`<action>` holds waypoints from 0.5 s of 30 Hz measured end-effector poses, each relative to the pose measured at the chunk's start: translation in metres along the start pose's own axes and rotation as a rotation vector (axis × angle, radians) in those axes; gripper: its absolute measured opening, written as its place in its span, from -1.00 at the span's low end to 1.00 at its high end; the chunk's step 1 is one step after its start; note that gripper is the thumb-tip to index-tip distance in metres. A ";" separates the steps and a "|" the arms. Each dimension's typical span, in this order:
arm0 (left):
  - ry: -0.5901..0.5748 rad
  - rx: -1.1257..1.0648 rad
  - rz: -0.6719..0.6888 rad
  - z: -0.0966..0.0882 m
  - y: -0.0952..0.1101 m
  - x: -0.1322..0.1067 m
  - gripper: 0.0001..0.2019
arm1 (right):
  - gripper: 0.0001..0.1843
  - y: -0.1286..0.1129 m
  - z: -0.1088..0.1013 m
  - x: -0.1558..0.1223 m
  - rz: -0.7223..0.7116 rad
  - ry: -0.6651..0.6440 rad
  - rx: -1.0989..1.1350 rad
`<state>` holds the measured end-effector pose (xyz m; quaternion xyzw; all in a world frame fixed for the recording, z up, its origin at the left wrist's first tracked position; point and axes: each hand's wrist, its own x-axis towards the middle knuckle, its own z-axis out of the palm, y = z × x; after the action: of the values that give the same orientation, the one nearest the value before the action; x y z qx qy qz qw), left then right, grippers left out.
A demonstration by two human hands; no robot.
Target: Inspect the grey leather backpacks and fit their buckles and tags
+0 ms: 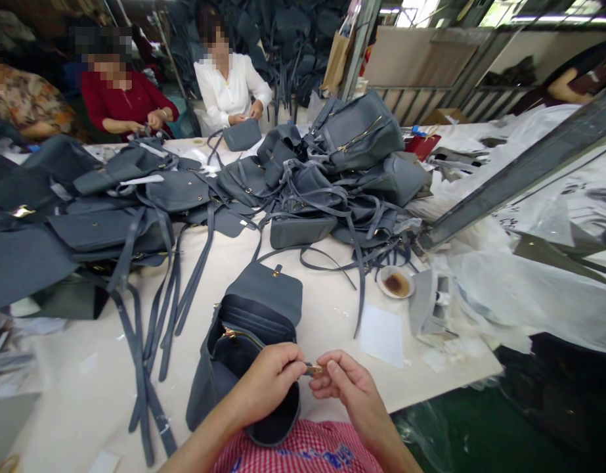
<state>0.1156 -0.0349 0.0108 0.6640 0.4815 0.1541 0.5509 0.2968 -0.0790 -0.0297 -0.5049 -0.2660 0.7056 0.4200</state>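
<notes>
Across the far end of our long surface, three co-workers sit beyond heaps of slate-grey leather backpacks, with loose straps trailing between them. Nearest us, one open backpack lies with its mouth toward us and its gold zip showing, under our left hand. That left grip pinches a small metal zip pull between finger and thumb, while our right hand closes its fingertips on the same piece from the other side. The pull is tiny, so any slackening could drop it into the bag. A saucer with brown residue sits nearby; a snagged strap could tip it and stain the leather.
</notes>
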 end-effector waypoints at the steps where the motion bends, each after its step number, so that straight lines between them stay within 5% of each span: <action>1: 0.005 -0.006 0.005 0.001 -0.001 0.000 -0.81 | -0.58 -0.001 0.000 0.001 -0.010 0.005 -0.007; 15: 0.017 0.030 0.083 0.004 -0.003 -0.010 -0.87 | -0.85 -0.025 0.004 0.002 0.000 -0.320 -0.395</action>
<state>0.1124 -0.0460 0.0100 0.6904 0.4605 0.1752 0.5298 0.3013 -0.0645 -0.0091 -0.4591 -0.4617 0.7109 0.2660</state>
